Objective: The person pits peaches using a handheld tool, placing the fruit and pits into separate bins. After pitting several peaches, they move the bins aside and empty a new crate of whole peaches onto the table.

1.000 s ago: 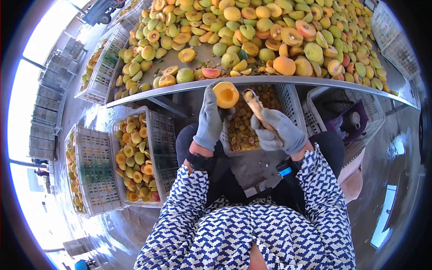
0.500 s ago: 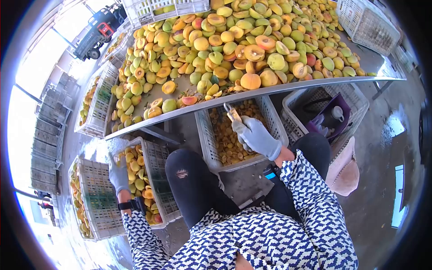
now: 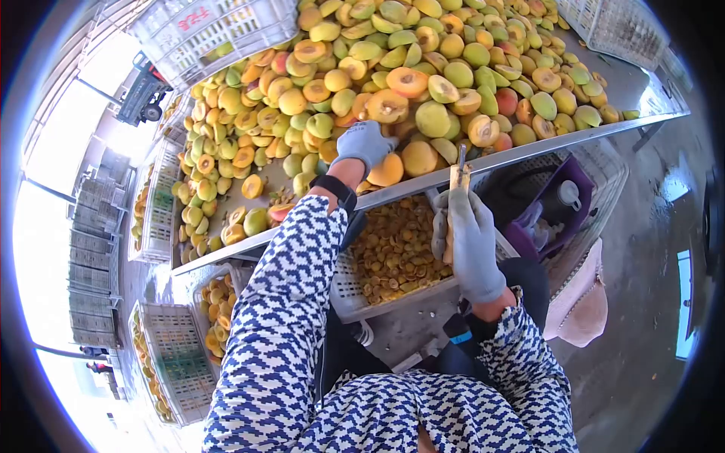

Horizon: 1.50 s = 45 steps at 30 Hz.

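My left hand point(image 3: 364, 143), in a grey glove, reaches over the table edge into the pile of halved yellow peaches point(image 3: 434, 119). Its fingers curl down among the fruit; whatever they hold is hidden. My right hand point(image 3: 474, 245), gloved too, is closed round the wooden handle of a pitting tool point(image 3: 459, 177) whose narrow metal tip points up at the table's front edge. Several halves show a pit or a hollow. Under the table, between my arms, a white crate point(image 3: 351, 283) holds small brownish-yellow pieces that look like pits and scraps.
The metal table point(image 3: 529, 153) has a raised rim. Another crate point(image 3: 226, 34) stands on it at back left, and one point(image 3: 630, 38) at back right. Fruit-filled crates point(image 3: 177, 359) sit at lower left. A purple container point(image 3: 555, 200) lies in a crate at right, beside a pink cloth item point(image 3: 581, 302).
My left hand has moved from the peach crate at lower left up to the pile on the table. My right hand has shifted right, with the tool turned more upright. The view has tilted slightly.
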{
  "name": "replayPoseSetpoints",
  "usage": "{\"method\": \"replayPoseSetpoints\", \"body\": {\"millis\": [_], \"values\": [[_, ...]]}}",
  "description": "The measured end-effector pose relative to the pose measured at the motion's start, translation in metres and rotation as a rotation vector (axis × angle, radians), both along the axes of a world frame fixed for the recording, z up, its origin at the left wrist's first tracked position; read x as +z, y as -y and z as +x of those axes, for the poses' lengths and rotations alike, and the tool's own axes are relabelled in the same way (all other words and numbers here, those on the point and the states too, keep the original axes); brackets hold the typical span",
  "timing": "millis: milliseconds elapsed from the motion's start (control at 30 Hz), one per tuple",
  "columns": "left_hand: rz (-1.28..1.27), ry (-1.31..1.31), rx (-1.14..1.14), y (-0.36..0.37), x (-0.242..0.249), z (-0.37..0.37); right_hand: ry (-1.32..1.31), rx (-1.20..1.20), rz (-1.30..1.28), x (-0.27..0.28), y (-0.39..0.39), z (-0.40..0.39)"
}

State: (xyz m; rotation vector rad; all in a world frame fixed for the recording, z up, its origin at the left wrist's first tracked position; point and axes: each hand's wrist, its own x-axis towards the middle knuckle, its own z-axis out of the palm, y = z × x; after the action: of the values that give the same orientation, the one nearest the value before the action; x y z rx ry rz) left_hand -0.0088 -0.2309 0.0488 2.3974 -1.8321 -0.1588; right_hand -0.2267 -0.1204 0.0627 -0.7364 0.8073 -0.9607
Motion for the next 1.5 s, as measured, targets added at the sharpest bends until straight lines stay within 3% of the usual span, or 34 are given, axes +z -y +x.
{"method": "replayPoseSetpoints", "body": {"millis": [100,200,233,300,400,567,600,633,667,700,767,833,900,1000,1067,1100,1133,1167,1233,1300,1367,1400,1500], "values": [[0.205,-0.069,0.023,0.004,-0.005,0.01,0.036,0.028,0.005,-0.003,0.003,-0.003],[-0.269,-0.443,0.061,-0.02,-0.004,0.022,0.051,0.042,0.028,-0.001,-0.002,-0.003],[-0.278,-0.809,0.115,-0.033,0.002,0.028,0.006,0.077,-0.014,-0.003,-0.005,-0.003],[-0.253,-1.033,0.242,-0.08,0.032,0.024,-0.024,0.136,-0.061,-0.008,-0.013,0.001],[-0.304,-1.419,0.244,-0.148,0.033,0.03,-0.206,0.298,-0.206,-0.013,-0.027,0.015],[-0.388,-1.735,0.296,-0.222,-0.002,0.02,-0.274,0.417,-0.395,-0.039,-0.055,0.051],[-0.399,-1.843,0.322,-0.229,-0.009,0.021,-0.326,0.371,-0.526,-0.042,-0.058,0.058],[-0.4,-1.858,0.324,-0.236,-0.015,0.022,-0.377,0.321,-0.658,-0.042,-0.059,0.064],[-0.353,-1.894,0.239,-0.242,-0.02,0.024,-0.24,0.388,-0.428,-0.038,-0.058,0.066],[-0.299,-1.93,0.153,-0.247,-0.025,0.023,-0.258,0.384,-0.421,-0.036,-0.056,0.07],[-0.296,-1.884,0.176,-0.251,-0.036,0.019,-0.142,0.489,-0.179,-0.034,-0.049,0.075],[-0.343,-1.818,0.179,-0.251,-0.033,0.01,-0.196,0.552,-0.178,-0.033,-0.049,0.08],[-0.395,-1.887,0.093,-0.251,-0.03,0.005,-0.259,0.442,-0.47,-0.042,-0.053,0.091],[-0.528,-1.671,0.124,-0.249,-0.056,0.01,-0.399,0.365,-0.518,-0.046,-0.058,0.097],[-0.575,-1.699,0.15,-0.252,-0.061,0.009,-0.484,0.34,-0.551,-0.053,-0.061,0.103],[-0.618,-1.725,0.165,-0.251,-0.061,0.008,-0.508,0.261,-0.691,-0.059,-0.062,0.107],[-0.669,-1.576,0.166,-0.25,-0.061,0.005,-0.531,0.179,-0.829,-0.063,-0.063,0.109],[-0.667,-1.574,0.167,-0.248,-0.061,0.004,-0.529,0.178,-0.826,-0.064,-0.065,0.109],[-0.817,-1.654,0.522,-0.242,-0.058,0.006,-0.6,0.075,-1.229,-0.065,-0.072,0.108],[-0.928,-1.794,0.643,-0.239,-0.054,0.018,-0.607,0.092,-1.26,-0.062,-0.076,0.102],[-0.837,-1.803,0.481,-0.245,-0.05,0.026,-0.602,0.265,-0.759,-0.052,-0.069,0.094],[-0.778,-1.855,0.402,-0.249,-0.052,0.029,-0.763,0.222,-0.96,-0.076,-0.059,0.089],[-0.746,-2.047,0.325,-0.248,-0.042,0.023,-0.649,0.02,-1.111,-0.062,-0.065,0.085]]}}
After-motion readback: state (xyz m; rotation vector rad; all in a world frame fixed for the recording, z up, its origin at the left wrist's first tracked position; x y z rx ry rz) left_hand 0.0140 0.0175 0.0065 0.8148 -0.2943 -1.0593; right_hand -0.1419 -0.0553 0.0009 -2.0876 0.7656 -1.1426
